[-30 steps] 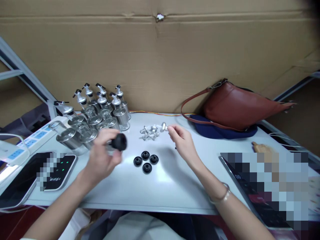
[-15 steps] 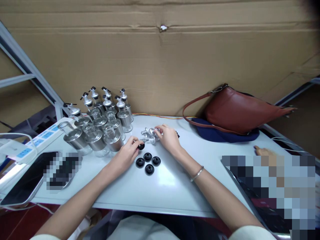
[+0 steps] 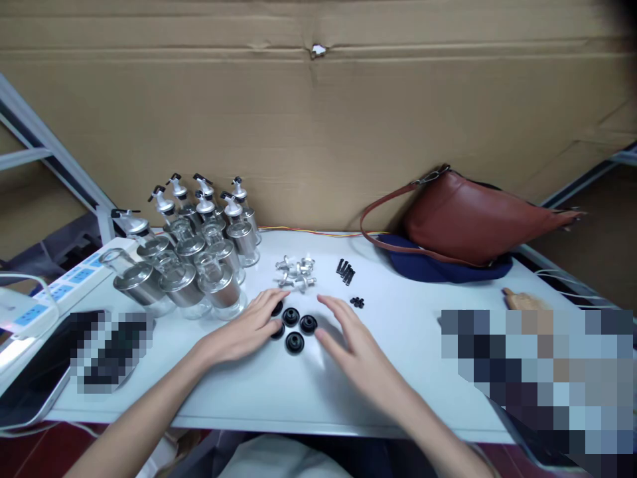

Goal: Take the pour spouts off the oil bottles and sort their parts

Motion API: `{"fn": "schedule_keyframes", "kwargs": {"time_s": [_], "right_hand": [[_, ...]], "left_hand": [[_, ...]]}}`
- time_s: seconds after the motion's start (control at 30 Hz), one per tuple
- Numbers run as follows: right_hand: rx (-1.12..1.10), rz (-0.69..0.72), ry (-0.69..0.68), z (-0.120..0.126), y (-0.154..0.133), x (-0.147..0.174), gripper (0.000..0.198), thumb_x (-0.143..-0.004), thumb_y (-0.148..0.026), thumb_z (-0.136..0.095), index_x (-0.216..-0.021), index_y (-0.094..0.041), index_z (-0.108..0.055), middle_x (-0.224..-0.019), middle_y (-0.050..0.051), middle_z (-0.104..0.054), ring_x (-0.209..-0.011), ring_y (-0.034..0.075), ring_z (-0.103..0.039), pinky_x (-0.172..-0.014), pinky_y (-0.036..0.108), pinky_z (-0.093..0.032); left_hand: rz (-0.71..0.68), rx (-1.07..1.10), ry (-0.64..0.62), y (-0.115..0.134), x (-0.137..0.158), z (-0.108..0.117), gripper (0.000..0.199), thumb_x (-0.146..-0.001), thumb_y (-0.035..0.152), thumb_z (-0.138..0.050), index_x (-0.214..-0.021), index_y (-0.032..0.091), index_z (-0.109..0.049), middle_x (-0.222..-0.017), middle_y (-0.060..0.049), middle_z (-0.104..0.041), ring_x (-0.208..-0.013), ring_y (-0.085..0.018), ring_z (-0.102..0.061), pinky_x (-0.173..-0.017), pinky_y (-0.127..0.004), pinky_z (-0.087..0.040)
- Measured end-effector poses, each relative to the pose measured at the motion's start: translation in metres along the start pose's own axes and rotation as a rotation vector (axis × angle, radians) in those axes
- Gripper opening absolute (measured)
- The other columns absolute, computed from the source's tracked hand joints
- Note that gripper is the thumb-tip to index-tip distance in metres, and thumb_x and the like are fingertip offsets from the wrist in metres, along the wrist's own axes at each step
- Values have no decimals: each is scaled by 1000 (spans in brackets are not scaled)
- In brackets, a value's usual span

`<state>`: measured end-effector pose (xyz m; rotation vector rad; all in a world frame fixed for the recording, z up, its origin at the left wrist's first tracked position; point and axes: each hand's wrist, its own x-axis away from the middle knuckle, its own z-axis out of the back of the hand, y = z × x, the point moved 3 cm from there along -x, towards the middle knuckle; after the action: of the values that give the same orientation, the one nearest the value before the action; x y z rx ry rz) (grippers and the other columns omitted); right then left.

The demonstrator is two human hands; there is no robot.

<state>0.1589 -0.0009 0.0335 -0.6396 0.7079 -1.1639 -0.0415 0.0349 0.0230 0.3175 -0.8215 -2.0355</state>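
Flanking five black discs (image 3: 294, 342) on table (image 3: 423, 345); left hand (image 3: 243, 330) loosely parted, partly covering two, contact unclear; right hand (image 3: 359, 352) spread, empty, beside another.

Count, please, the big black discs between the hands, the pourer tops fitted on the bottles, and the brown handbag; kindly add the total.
Big black discs: 5
Pourer tops: 7
Brown handbag: 1
Total: 13

In front of the black stoppers (image 3: 294, 342), bare worktop (image 3: 279, 398) leaves passage — beside them, the left grip (image 3: 249, 328) and right grip (image 3: 351, 338) crowd access. Behind them, silver pourer heads (image 3: 303, 269) obstruct; left-rear, steel-sleeved glass bottles (image 3: 219, 289) block — right-rear, black tubes (image 3: 345, 272) leave a gap.
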Motion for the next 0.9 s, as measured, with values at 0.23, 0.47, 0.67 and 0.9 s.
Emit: {"fn": "schedule_keyframes", "kwargs": {"time_s": [0.23,0.47,0.67,0.9], "right_hand": [[410,84,60,-52,13,37,64,-92,-37,-45,-144,-5,-28,-143,23,-39,-136,34,-32,-107,60,-31],[489,160,66,-57,17,34,51,-94,-25,-36,-143,-12,-33,-140,14,-46,-133,33,-38,-102,60,-38],[467,187,128,-58,20,37,51,-94,-24,-36,-144,-13,-30,-137,15,-50,-129,34,-44,-100,60,-40],[486,228,163,-57,20,39,65,-94,-27,-40,-149,-12,-9,-137,18,-50,-126,33,-47,-99,58,-41]], "left_hand": [[-39,44,-25,2,-3,-10,108,-67,55,-73,-149,21,-11,-155,-19,-15,-142,-35,-15,-115,-54,-18],[-132,51,3,3,-5,-15,89,-69,50,-73,-143,25,-30,-139,-14,-42,-132,-32,-36,-111,-49,-29],[-114,91,-28,4,-4,-16,81,-68,47,-75,-136,22,-40,-140,-16,-40,-132,-29,-38,-110,-44,-33],[-117,112,-55,5,-1,-14,81,-69,49,-74,-136,19,-41,-153,-17,-25,-142,-29,-22,-116,-46,-24]]}}
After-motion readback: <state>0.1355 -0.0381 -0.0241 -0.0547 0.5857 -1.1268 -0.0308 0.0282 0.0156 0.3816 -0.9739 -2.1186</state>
